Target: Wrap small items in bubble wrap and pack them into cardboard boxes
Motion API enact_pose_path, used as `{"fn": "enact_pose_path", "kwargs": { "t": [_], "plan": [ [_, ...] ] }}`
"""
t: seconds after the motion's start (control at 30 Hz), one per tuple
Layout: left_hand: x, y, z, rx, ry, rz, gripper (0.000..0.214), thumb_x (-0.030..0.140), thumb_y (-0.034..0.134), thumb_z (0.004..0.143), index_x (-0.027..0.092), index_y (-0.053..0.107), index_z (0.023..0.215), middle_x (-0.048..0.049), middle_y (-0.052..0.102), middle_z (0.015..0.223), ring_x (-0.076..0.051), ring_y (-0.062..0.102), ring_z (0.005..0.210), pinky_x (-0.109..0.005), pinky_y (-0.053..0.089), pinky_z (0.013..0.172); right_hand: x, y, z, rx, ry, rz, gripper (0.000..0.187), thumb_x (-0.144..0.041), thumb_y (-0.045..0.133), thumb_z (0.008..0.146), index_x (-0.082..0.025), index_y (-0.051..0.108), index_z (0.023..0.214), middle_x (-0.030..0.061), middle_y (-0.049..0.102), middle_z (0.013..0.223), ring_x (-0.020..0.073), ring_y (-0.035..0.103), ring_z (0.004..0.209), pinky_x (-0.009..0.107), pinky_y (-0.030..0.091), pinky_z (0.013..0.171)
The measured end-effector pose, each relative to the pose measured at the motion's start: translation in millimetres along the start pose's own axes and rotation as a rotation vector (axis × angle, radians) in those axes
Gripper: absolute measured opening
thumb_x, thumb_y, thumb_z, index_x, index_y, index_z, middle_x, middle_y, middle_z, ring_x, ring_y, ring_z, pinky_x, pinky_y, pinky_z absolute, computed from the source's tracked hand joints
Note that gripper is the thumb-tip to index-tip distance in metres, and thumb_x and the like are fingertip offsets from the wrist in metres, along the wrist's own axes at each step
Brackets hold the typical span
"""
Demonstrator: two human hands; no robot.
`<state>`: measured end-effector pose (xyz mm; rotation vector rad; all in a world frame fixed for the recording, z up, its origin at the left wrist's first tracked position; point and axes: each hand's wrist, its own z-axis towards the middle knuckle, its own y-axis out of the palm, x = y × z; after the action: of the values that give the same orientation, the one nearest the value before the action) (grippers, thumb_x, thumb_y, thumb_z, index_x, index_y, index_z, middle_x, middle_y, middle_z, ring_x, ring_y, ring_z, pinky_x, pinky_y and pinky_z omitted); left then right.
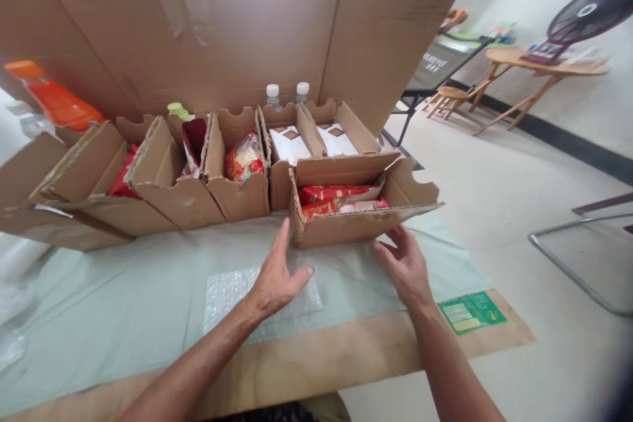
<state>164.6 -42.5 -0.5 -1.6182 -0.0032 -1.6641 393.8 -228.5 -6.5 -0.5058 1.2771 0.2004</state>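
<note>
A small open cardboard box stands turned sideways in front of a row of similar boxes, with red snack packets and a pink packet inside it. My left hand is at the box's left end, thumb spread from the fingers, and holds nothing. Close to the right part of its front wall is my right hand, fingers bent and apart. Whether those fingertips touch the box, I cannot tell. Below my left hand lies a sheet of bubble wrap on the pale green tablecloth.
The row's cardboard boxes hold packets and white cartons. Behind them are an orange bottle, white-capped bottles and a tall cardboard panel. At right are a fan on a wooden table and a metal chair frame.
</note>
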Motion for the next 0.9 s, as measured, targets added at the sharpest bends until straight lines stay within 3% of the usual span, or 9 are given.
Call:
{"fn": "enact_pose_path", "kwargs": {
  "t": [0.1,0.17,0.27,0.37,0.43,0.6,0.7,0.8,0.9],
  "plan": [
    [-4,-22.7,-45,0.053,-0.017,0.134,0.08,0.024,0.054,0.098,0.026,0.013,0.166,-0.0151,0.027,0.172,-0.032,0.031,0.158,-0.058,0.034,0.126,-16,10,-47,0.088,-0.075,-0.241,0.054,-0.044,0.066,0.093,-0.023,0.056,0.142,0.0154,0.063,0.141,0.031,0.063,0.126,0.052,0.057,0.1],
    [-7,-29.9,-73,0.056,0.001,0.258,0.069,0.019,0.048,0.1,0.028,0.024,0.164,-0.0123,0.032,0.171,-0.03,0.032,0.158,-0.055,0.034,0.127,-32,40,-79,-0.097,-0.245,-0.359,0.042,-0.035,0.057,0.1,-0.025,0.059,0.141,0.0125,0.066,0.14,0.0284,0.064,0.126,0.051,0.053,0.106],
    [-18,-29.8,-96,-0.003,0.01,0.44,0.065,0.012,0.041,0.099,0.021,0.029,0.163,-0.0154,0.036,0.169,-0.029,0.033,0.158,-0.053,0.036,0.126,-49,108,-113,-0.539,-0.554,-0.469,0.044,-0.02,0.044,0.101,-0.02,0.061,0.142,0.0112,0.064,0.146,0.0261,0.056,0.138,0.046,0.047,0.116],
    [-35,-38.6,-106,-0.083,-0.01,0.637,0.061,0.02,0.048,0.1,0.011,0.037,0.159,-0.0213,0.04,0.165,-0.034,0.033,0.157,-0.058,0.033,0.126,-45,148,-125,-0.706,-0.654,-0.657,0.05,-0.017,0.044,0.099,-0.011,0.057,0.147,0.0154,0.057,0.153,0.0285,0.05,0.145,0.046,0.046,0.116],
    [-45,-56.2,-116,-0.125,-0.024,0.741,0.06,0.033,0.054,0.1,0.014,0.043,0.156,-0.02,0.039,0.166,-0.037,0.031,0.157,-0.062,0.028,0.127,-32,138,-125,-0.674,-0.662,-0.76,0.053,-0.026,0.048,0.1,-0.013,0.052,0.151,0.016,0.052,0.158,0.0311,0.046,0.148,0.05,0.041,0.118],
    [-44,-89.2,-146,-0.074,-0.122,0.811,0.059,0.041,0.048,0.103,0.02,0.041,0.158,-0.0173,0.034,0.169,-0.037,0.029,0.158,-0.065,0.022,0.127,-23,76,-127,-0.45,-0.6,-0.933,0.057,-0.04,0.043,0.105,-0.017,0.043,0.157,0.0176,0.053,0.156,0.0344,0.05,0.145,0.055,0.039,0.114],
    [-31,-76.4,-143,-0.038,-0.082,0.767,0.061,0.04,0.046,0.104,0.021,0.035,0.161,-0.0163,0.027,0.172,-0.036,0.023,0.161,-0.064,0.017,0.128,-44,92,-137,-0.423,-0.611,-0.924,0.054,-0.038,0.04,0.106,-0.019,0.045,0.156,0.0159,0.049,0.16,0.0325,0.044,0.149,0.053,0.036,0.117],
    [-25,-61.9,-135,-0.127,0.016,0.726,0.062,0.042,0.049,0.103,0.02,0.036,0.16,-0.016,0.03,0.171,-0.034,0.025,0.16,-0.06,0.019,0.129,-57,126,-146,-0.621,-0.715,-0.849,0.05,-0.035,0.041,0.106,-0.019,0.05,0.153,0.0119,0.051,0.159,0.0282,0.043,0.15,0.049,0.033,0.12],
    [-31,-67.4,-141,-0.176,-0.01,0.748,0.059,0.041,0.05,0.102,0.018,0.044,0.156,-0.0162,0.038,0.168,-0.034,0.031,0.158,-0.058,0.026,0.126,-48,122,-147,-0.71,-0.738,-0.838,0.049,-0.035,0.044,0.105,-0.017,0.052,0.15,0.0121,0.053,0.158,0.028,0.048,0.146,0.049,0.034,0.119]
  ]
}}
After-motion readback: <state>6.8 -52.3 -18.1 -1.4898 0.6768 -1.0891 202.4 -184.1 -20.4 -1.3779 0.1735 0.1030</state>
